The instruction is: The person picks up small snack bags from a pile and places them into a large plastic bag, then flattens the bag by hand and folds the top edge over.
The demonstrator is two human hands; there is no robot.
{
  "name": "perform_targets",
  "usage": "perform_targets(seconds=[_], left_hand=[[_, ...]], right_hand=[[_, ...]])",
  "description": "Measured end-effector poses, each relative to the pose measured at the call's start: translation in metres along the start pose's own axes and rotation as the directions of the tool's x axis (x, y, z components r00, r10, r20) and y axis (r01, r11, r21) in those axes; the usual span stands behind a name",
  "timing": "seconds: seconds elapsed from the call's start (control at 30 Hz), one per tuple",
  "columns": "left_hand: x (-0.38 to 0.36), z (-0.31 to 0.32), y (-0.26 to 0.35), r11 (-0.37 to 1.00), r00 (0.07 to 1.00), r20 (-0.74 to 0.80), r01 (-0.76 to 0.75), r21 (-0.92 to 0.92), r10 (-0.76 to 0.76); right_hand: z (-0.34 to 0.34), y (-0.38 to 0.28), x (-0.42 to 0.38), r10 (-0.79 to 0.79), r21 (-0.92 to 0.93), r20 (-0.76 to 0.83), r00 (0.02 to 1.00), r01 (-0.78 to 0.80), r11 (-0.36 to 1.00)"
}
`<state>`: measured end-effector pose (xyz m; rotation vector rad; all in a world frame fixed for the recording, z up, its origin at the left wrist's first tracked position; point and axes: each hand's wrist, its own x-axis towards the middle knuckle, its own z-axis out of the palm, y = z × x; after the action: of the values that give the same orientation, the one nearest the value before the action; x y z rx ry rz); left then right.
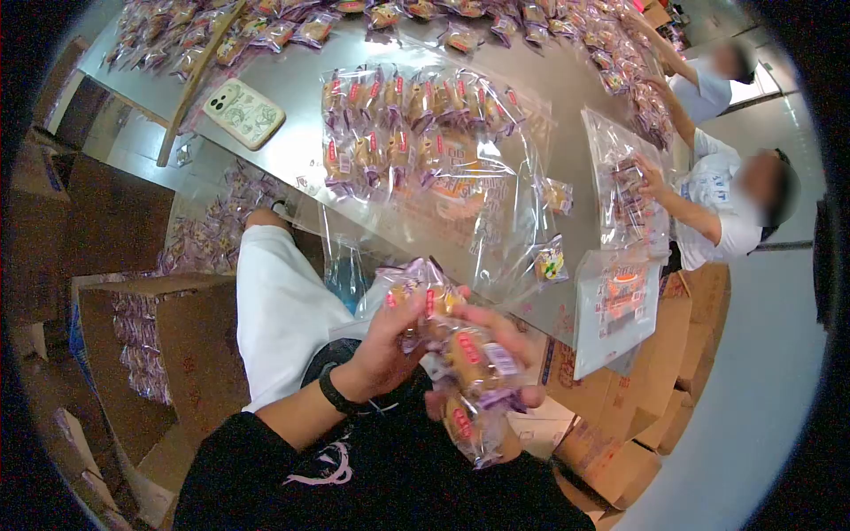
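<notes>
In front of my chest, my left hand (382, 348), with a black band on its wrist, is closed around small wrapped cakes (436, 303) in clear-and-purple film with red labels. My right hand (506, 338), slightly blurred, grips more wrapped cakes (478, 358) against them, one hanging low beneath the fingers. On the metal table ahead lies a large clear plastic bag (482, 208) with orange print. Two rows of the same cakes (367, 159) sit in it, the nearer row shorter. Two loose packets (550, 259) rest to its right.
A phone (244, 113) and a wooden strip (197, 84) lie at the table's left. Piles of packets (274, 34) line the far side. A stack of flat printed bags (617, 305) is at right, near two people in white shirts. Cardboard boxes (208, 345) flank me.
</notes>
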<state>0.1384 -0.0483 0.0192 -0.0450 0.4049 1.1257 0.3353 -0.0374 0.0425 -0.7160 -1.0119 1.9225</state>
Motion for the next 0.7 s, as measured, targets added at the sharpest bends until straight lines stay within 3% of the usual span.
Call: perform_targets(seconds=[0.03,0.07,0.17,0.2,0.23,0.27,0.3,0.33,0.4,0.43,0.53,0.63,0.7], left_hand=[[0.000,0.000,0.003,1.000,1.000,-0.009,0.015,0.012,-0.015],[-0.001,-0.006,0.003,1.000,1.000,0.021,-0.016,-0.001,0.016],[-0.003,-0.007,0.012,0.995,0.998,0.028,-0.065,0.078,0.063],[-0.008,-0.002,0.013,0.986,0.990,0.032,-0.141,0.087,0.138],[-0.009,-0.003,0.012,0.959,0.979,0.022,-0.205,0.198,0.204],[-0.010,-0.006,0.012,0.916,0.963,0.018,-0.262,0.305,0.269],[-0.010,-0.007,0.012,0.858,0.943,0.023,-0.313,0.407,0.333],[-0.008,-0.001,0.009,0.846,0.902,-0.015,-0.399,0.354,0.432],[-0.009,-0.008,0.020,0.902,0.942,-0.004,-0.320,0.290,0.335],[-0.010,-0.010,0.024,0.926,0.959,0.001,-0.276,0.258,0.285],[-0.008,-0.005,0.016,0.884,0.917,0.017,-0.390,0.258,0.399],[-0.007,-0.007,0.016,0.863,0.894,0.001,-0.432,0.261,0.447],[-0.008,-0.014,0.015,0.847,0.890,-0.030,-0.421,0.326,0.454]], right_hand=[[0.030,-0.016,0.002,-0.002,-0.079,0.006,1.000,0.003,0.997],[0.034,-0.003,0.005,-0.213,-0.363,0.108,0.971,0.238,0.901],[0.017,-0.004,0.017,-0.302,-0.539,0.264,0.916,0.399,0.741],[0.028,0.015,0.026,-0.452,-0.292,0.059,0.890,0.449,0.845],[0.034,0.016,0.027,-0.428,-0.042,-0.146,0.892,0.427,0.903],[0.040,0.017,0.029,-0.386,0.208,-0.345,0.856,0.470,0.858],[0.033,0.016,0.028,-0.356,0.188,-0.295,0.887,0.419,0.888],[0.021,0.014,0.027,-0.319,0.165,-0.245,0.915,0.364,0.917],[0.016,0.006,0.026,-0.207,0.257,-0.164,0.965,0.244,0.935],[0.015,0.008,0.027,-0.221,0.204,-0.175,0.959,0.255,0.945],[0.015,0.012,0.029,-0.208,0.097,-0.216,0.954,0.233,0.968],[0.020,0.016,0.029,-0.333,-0.016,-0.276,0.902,0.342,0.939],[0.029,0.013,0.033,-0.507,-0.289,-0.325,0.798,0.427,0.857]])
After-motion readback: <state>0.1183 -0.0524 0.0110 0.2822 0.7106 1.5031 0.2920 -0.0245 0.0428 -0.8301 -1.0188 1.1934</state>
